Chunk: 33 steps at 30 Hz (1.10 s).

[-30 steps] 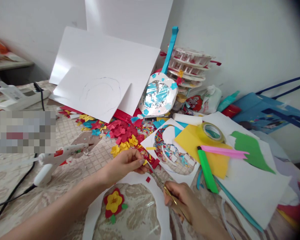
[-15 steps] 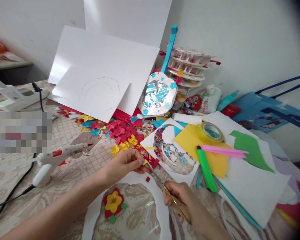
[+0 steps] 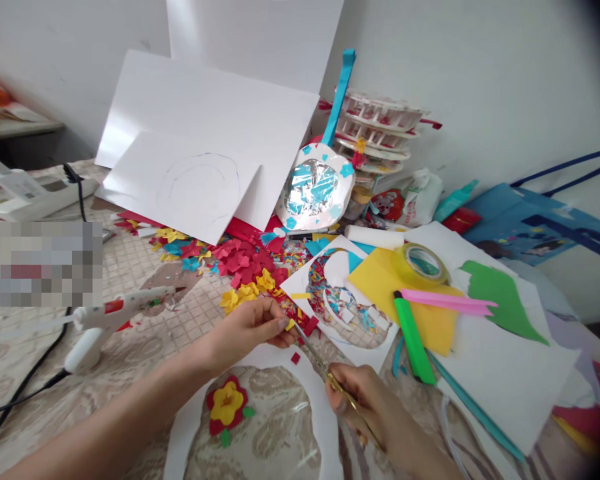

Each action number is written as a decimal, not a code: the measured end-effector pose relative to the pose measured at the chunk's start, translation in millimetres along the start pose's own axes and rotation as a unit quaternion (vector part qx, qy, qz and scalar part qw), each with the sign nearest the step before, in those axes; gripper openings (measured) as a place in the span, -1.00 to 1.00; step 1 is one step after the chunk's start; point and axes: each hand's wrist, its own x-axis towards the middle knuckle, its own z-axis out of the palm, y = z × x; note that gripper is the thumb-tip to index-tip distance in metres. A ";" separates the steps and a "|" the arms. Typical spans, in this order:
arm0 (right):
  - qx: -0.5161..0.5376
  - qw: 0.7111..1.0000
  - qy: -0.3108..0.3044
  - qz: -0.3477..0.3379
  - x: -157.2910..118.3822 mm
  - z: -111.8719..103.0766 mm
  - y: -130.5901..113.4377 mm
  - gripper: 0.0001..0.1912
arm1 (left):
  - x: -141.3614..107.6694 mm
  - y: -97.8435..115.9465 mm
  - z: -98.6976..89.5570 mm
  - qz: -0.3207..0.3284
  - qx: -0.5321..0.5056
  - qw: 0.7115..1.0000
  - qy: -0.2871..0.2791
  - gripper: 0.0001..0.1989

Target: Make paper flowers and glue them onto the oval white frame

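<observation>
In the head view my left hand (image 3: 260, 325) pinches a small piece of yellow paper (image 3: 291, 325) between thumb and fingers. My right hand (image 3: 355, 400) is closed round the gold handles of a pair of scissors (image 3: 314, 353), whose blades point up and left to the yellow paper. Below both hands lies a white paper ring (image 3: 330, 437) with a clear sheet across its opening. A red and yellow paper flower (image 3: 227, 403) with green leaves sits inside the ring. On the ring's upper edge rests a small red paper square (image 3: 295, 358).
A glue gun (image 3: 100, 327) with its cord lies at left. Red paper flowers (image 3: 240, 263) and yellow ones are heaped ahead. To the right are a cut white card (image 3: 290, 287), a tape roll (image 3: 423, 263), a green marker (image 3: 414, 340) and coloured sheets. A blue-handled fan (image 3: 320, 187) leans behind.
Almost nothing differs. The scissor blades by the yellow paper and my right hand have shifted very slightly; my left hand keeps its place.
</observation>
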 end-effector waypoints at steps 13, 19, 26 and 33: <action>0.002 1.000 0.017 0.024 0.3 -0.3 -10.0 -0.50 | -0.1 1.8 0.1 -0.004 0.000 1.000 0.001 -0.68; -0.004 1.000 0.011 0.014 2.6 -1.1 -7.5 -0.56 | 0.8 0.5 -0.8 -0.004 -0.001 1.000 -0.003 -0.67; -0.012 0.999 0.016 0.025 0.3 -1.9 -6.7 -0.61 | 0.3 1.5 -0.2 -0.011 0.003 1.000 -0.003 -0.67; -0.006 0.999 0.012 0.034 0.6 -1.6 -5.3 -0.62 | -0.3 3.2 1.1 -0.014 -0.002 1.000 0.002 -0.66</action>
